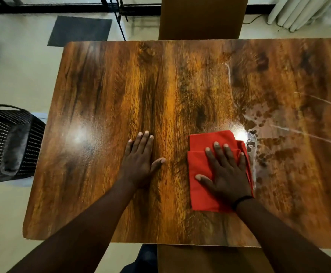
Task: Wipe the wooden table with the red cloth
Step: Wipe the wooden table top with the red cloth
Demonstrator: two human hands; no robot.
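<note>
The wooden table [105, 91] fills most of the head view. A folded red cloth [202, 168] lies flat on it, right of centre and near the front edge. My right hand [226, 170] presses down on the cloth with straight, spread fingers. My left hand [140, 158] rests palm-down on the bare wood to the cloth's left, fingers straight. Whitish wet smears and streaks [263, 133] cover the tabletop just right of the cloth and run toward the right edge.
A black woven basket [7, 142] stands on the floor beside the table's left edge. A brown chair back [200, 18] stands at the far side, another chair [210, 259] at the near side. A dark mat [80, 30] lies on the floor beyond.
</note>
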